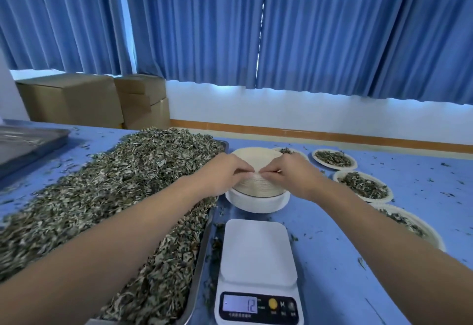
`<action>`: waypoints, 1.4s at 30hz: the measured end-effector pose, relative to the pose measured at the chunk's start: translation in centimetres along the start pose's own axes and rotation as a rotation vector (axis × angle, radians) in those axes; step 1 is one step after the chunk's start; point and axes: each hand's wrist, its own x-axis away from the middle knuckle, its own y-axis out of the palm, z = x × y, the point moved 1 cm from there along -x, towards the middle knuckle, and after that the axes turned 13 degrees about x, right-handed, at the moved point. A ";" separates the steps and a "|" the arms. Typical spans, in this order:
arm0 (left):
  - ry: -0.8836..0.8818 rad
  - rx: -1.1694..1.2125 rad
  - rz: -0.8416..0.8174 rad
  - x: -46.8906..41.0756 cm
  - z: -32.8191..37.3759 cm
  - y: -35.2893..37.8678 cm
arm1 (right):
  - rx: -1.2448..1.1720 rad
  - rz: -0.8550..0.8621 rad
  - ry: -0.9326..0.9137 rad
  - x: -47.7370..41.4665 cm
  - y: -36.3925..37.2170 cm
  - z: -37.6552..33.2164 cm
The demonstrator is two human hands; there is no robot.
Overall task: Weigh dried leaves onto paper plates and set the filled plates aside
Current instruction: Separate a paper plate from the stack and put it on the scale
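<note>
My left hand (225, 171) and right hand (289, 173) meet at the near rim of the stack of paper plates (256, 189), and the fingers of both pinch its top edge. The stack sits at 12 o'clock from the scale (257, 253), which reads 12. The dried leaves (115, 196) are heaped at 9 o'clock and the filled plates (363, 186) lie at 2 o'clock on the table (345, 260).

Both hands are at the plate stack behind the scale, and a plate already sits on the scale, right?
No: the head view shows the scale bare, no plate on it. The left hand and right hand are at the plate stack behind it.
</note>
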 end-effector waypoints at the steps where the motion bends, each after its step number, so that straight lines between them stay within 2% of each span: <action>1: 0.011 -0.030 -0.010 0.0 0.0 -0.1 | 0.047 -0.001 -0.014 0.0 -0.2 -0.1; 11: 0.110 -0.063 -0.033 -0.3 -0.9 -0.4 | 0.504 -0.070 -0.201 0.1 -1.5 -1.3; 18: 0.183 -0.045 -0.010 -0.5 -1.1 0.1 | 0.435 -0.066 -0.217 -0.2 -1.1 -0.7; 33: 0.206 -0.057 -0.038 -0.5 -0.8 -0.3 | 0.419 -0.076 -0.263 -0.4 -1.5 -0.4; 42: 0.237 -0.206 -0.115 -0.1 0.5 -0.8 | 0.529 -0.104 -0.288 -0.5 -1.7 -1.2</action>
